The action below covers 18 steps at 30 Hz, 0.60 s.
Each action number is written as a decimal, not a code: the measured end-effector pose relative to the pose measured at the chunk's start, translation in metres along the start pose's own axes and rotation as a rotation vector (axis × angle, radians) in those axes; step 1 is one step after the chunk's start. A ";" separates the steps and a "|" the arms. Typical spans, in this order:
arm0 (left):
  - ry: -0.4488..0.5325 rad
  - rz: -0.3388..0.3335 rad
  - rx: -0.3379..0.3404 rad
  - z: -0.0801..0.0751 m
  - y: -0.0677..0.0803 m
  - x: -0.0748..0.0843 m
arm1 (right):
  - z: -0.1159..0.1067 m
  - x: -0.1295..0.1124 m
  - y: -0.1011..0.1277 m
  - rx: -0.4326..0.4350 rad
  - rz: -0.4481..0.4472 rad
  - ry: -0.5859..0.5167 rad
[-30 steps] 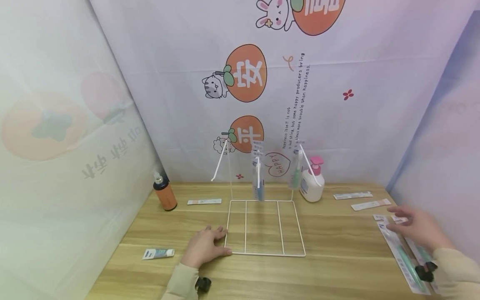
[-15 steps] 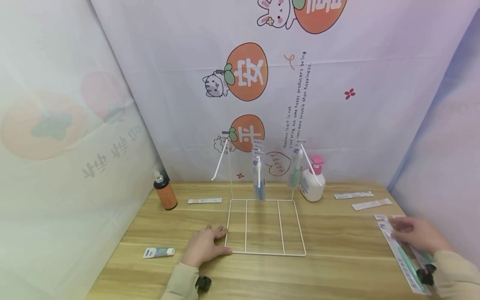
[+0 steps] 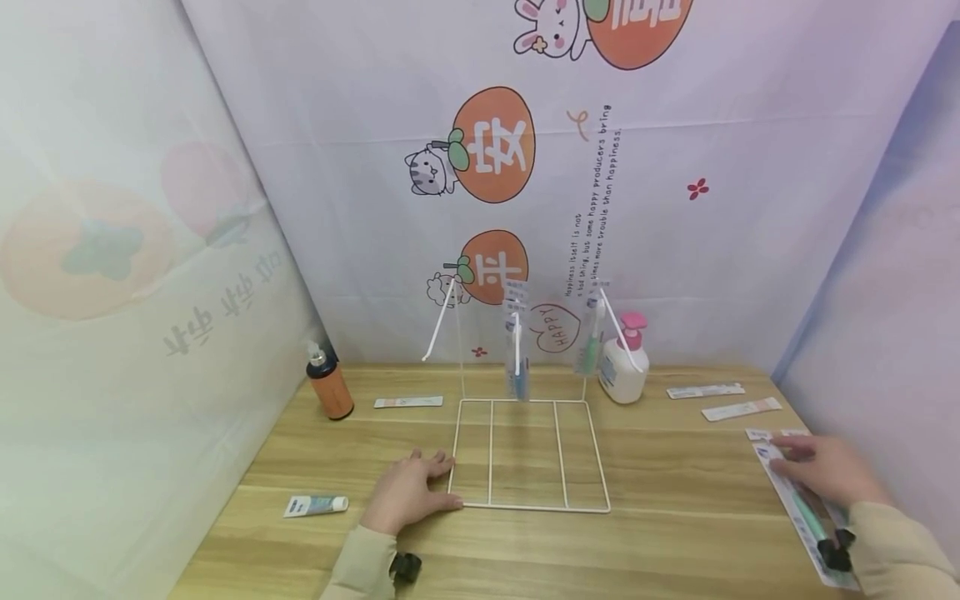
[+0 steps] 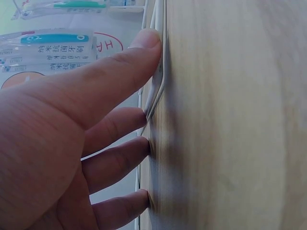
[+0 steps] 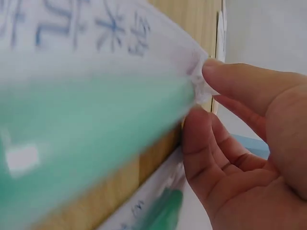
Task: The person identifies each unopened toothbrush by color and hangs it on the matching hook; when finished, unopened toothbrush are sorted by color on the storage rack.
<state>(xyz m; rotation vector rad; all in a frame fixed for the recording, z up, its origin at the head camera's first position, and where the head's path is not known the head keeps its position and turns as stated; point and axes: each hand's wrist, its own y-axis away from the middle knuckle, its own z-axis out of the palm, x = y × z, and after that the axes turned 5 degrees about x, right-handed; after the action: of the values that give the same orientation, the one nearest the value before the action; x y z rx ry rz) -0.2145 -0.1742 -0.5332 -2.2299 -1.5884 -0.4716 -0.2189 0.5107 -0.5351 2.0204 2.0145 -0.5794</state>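
While the left hand (image 3: 408, 493) rests, unclenched, on the wire rack (image 3: 536, 508), the right hand (image 3: 832, 468) pinches 1 packaged toothbrush (image 5: 91, 124).

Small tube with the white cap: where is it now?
In the head view, the small tube lies at lower left on the wooden table, left of the left hand.

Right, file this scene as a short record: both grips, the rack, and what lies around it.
Left grip: thumb at the near left corner of the white wire rack
Right grip: pinches the edge of a green toothbrush pack
Hung on rack: blue pack, middle; second green pack, right
Left of rack: orange bottle, toothpaste tube, slim packet
Right of rack: white pump bottle, two slim packets
Surface: wooden table
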 end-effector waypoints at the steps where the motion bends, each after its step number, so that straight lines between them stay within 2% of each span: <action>1: -0.004 -0.002 -0.002 0.000 0.000 0.000 | 0.001 0.000 0.000 0.009 -0.001 -0.001; 11: -0.008 -0.012 -0.009 0.002 0.000 0.001 | 0.002 -0.022 0.008 0.134 -0.001 -0.051; 18: -0.012 -0.006 0.004 0.001 0.000 0.002 | -0.008 -0.073 0.013 0.281 -0.028 -0.114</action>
<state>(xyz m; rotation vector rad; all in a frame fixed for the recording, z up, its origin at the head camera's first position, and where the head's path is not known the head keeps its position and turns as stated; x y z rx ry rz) -0.2136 -0.1726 -0.5333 -2.2304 -1.6006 -0.4570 -0.2037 0.4481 -0.4976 2.0563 1.9904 -1.0099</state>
